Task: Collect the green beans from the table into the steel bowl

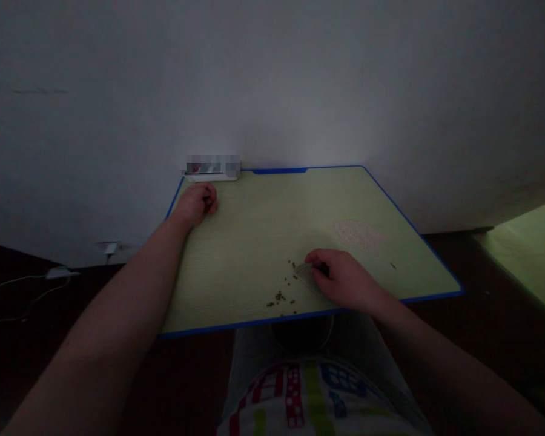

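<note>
My right hand (340,275) is low over the near part of the board, its thumb and fingers pinching a pale, clear-looking curved piece with a thin rim (304,269). Several small dark grains like beans (279,297) lie scattered to its left, some near the rim. Beyond the right hand spreads a patch of pale, rice-like grains (358,235). At the far left of the board, my left hand (198,203) rests with its fingers curled in, and nothing shows in them.
The yellowish board with a blue edge (245,242) reaches the wall. A white-framed box (213,175) stands at its back left corner. A small dark sliver (393,265) lies right. Below the near edge is a dark round container (302,333). Cables and a plug (111,248) are left.
</note>
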`<state>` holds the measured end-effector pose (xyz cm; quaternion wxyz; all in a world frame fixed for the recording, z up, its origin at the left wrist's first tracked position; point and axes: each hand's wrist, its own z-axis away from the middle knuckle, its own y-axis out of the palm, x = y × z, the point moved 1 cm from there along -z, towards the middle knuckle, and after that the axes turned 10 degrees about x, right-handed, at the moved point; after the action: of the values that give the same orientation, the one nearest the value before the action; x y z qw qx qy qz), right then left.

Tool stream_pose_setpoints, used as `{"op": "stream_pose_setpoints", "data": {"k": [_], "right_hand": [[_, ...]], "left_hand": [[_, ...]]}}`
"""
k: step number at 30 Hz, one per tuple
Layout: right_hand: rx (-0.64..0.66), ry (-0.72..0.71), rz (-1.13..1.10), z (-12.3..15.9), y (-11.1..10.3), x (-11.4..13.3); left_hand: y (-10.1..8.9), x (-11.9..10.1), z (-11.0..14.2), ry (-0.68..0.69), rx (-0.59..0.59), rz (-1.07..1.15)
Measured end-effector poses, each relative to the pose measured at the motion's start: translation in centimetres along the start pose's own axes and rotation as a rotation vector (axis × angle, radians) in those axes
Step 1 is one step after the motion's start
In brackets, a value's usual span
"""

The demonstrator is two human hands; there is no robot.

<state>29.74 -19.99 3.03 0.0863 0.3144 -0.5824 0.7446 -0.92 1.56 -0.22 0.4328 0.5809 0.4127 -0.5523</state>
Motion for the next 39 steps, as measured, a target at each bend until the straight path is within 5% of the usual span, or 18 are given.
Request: {"op": "stream_pose_setpoints", "data": {"k": [9,23,39], "right_hand": [[-0.071,0.125,0.061,0.2,-1.2,-1.5],[-0.009,-0.004,0.030,-1.2,-0.7,-0.6],[-0.031,0.052,0.043,-0.9,-0.5,-0.6]], "left_hand": [[0.1,0.0,0.0,0.059,0.023,0.008],[0.0,0.1,-0.1,0.078,0.049,-0.004],[0.1,0.2,-0.1,0.077,0.038,0.029]]}}
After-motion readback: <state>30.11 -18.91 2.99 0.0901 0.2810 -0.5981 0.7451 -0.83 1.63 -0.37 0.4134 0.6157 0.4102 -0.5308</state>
